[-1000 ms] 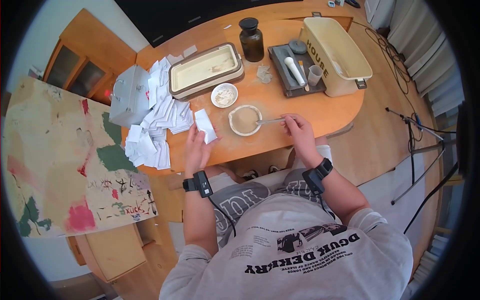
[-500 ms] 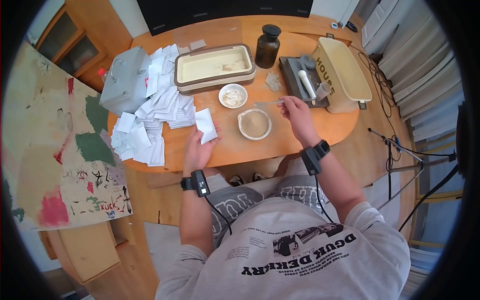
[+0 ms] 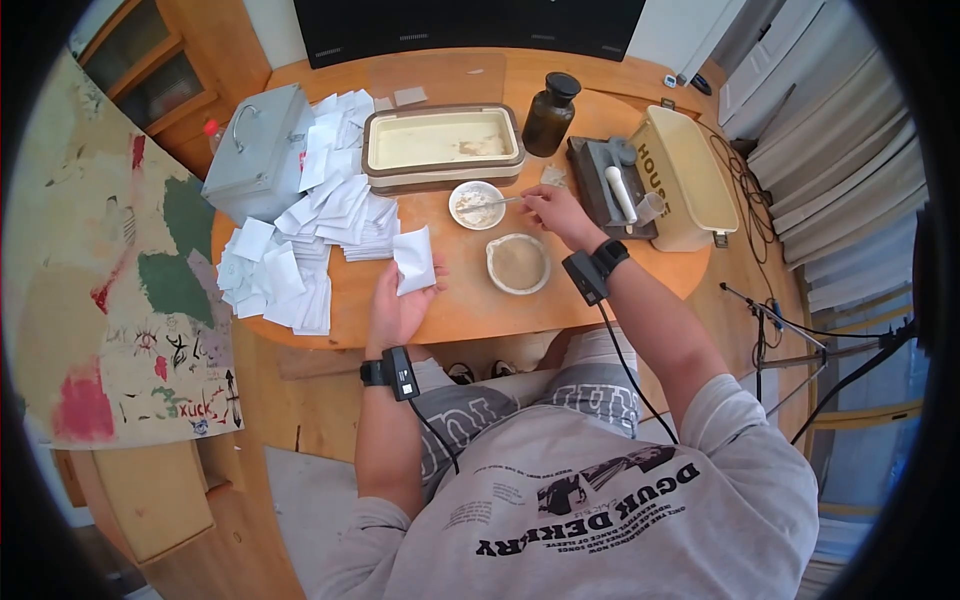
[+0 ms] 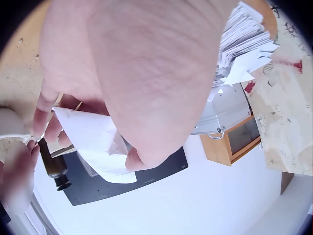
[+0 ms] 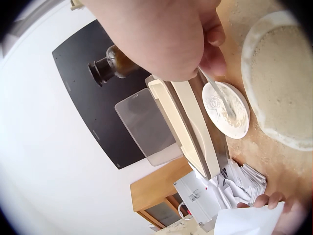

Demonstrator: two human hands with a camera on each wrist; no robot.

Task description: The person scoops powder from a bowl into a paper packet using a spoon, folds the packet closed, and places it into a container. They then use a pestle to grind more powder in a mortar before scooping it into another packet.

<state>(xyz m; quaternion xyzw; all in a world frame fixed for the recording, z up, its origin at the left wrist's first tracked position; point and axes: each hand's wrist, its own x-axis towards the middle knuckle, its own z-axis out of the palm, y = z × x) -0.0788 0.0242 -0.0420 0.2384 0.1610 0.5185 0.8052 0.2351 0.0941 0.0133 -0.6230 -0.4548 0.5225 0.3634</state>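
The left hand [image 3: 402, 306] holds a folded white paper packet [image 3: 413, 262], with the thumb over its near side in the left wrist view. A thin metal spatula [image 3: 497, 203] is pinched in the right hand [image 3: 556, 212]. Its tip lies inside the small white bowl [image 3: 477, 221], over white powder residue, as the right wrist view also shows. Nearer the person stands a larger pale bowl [image 3: 519, 287] filled with beige powder. Left of the held packet lie heaps of white paper packets [image 3: 366, 230].
A silver metal case [image 3: 258, 165] stands behind the packets. Across the back are a cream tray [image 3: 440, 148] and a dark bottle [image 3: 548, 118]. At right, a grey tray [image 3: 590, 180] holds a white pestle, beside a cream HOUSE bin [image 3: 690, 170].
The right hand has moved the spatula from the larger bowl up and left to the small bowl. The left hand still holds the packet, and the head view has shifted.
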